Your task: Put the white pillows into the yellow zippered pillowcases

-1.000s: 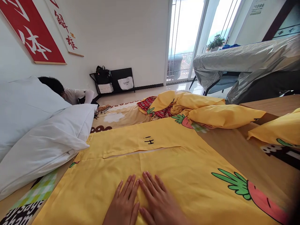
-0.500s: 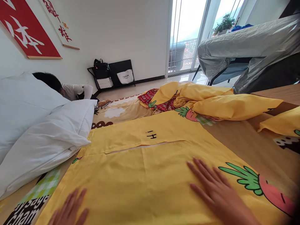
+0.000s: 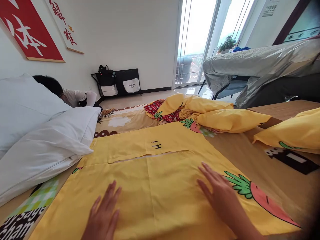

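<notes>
A yellow pillowcase (image 3: 155, 180) with a carrot print lies flat on the bed in front of me. My left hand (image 3: 103, 213) rests flat on its near left part, fingers stretched out. My right hand (image 3: 220, 195) lies flat on its right part, fingers spread, just beside the printed carrot (image 3: 260, 200). Neither hand holds anything. The pillowcase's opening flap (image 3: 147, 156) runs across the cloth beyond my hands.
Two white pillows (image 3: 42, 146) are stacked at the left. A crumpled yellow duvet cover (image 3: 212, 115) lies at the back, another yellow pillow (image 3: 295, 131) at the right. A person (image 3: 65, 95) lies beyond the pillows. A covered table (image 3: 260, 68) stands at the right.
My hands, together at the pillowcase's middle a second ago, slid apart to left and right across the cloth. Since then the left hand has come back inward a little.
</notes>
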`<state>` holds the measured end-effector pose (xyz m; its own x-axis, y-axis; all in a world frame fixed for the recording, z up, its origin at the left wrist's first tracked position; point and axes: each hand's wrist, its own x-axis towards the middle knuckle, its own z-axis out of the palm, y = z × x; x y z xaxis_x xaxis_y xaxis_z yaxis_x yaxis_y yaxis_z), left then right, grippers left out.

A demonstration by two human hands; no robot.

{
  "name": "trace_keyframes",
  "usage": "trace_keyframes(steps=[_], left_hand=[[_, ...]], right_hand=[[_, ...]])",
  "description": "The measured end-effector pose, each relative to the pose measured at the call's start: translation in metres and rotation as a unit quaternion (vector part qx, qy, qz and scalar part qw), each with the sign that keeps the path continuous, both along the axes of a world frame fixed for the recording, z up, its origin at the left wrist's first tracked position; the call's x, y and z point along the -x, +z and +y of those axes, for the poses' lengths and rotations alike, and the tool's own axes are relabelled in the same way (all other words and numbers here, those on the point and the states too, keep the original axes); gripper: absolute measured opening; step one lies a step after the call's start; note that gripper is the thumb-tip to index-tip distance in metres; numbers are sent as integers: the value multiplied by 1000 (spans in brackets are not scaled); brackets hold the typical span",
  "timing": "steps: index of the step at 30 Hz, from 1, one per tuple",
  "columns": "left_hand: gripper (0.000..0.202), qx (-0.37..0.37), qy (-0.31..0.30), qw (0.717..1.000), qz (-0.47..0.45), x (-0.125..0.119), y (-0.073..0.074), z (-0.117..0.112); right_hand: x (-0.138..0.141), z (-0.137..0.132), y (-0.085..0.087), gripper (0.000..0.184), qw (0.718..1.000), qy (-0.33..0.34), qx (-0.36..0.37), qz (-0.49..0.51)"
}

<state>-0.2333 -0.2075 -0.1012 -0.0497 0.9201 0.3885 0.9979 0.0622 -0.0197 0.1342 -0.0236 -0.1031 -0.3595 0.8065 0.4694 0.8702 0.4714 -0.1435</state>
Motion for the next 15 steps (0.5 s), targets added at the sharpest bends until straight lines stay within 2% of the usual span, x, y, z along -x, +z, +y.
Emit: trace_keyframes(steps=[1,3,4,6,8,10,13,15], left_hand=[[63,-1,-50,999,-2,-24,-2,19],[61,10,-62,998,-9,-68,-6,48],[60,20,-67,997,-9,-85,-8,58],[60,25,-85,996,6,-106,-12,67],[62,10,-111,993,39,-110,-15,65],[64,-10,-124,989,76,-104,-15,57],[65,-3,-115,988,106,-82,-16,40],[65,30,-67,993,96,-58,-20,23]], right_hand=[[31,-10,7,51,999,37,20,-4],[80,-30,12,49,992,107,59,-19],[97,-40,11,49,986,144,75,-29],[112,-54,4,51,976,191,96,-45],[106,-60,-5,51,973,201,98,-51],[87,-59,-13,54,978,183,85,-48],[42,-44,-21,64,991,110,52,-46],[4,-32,-29,68,998,45,25,-45]])
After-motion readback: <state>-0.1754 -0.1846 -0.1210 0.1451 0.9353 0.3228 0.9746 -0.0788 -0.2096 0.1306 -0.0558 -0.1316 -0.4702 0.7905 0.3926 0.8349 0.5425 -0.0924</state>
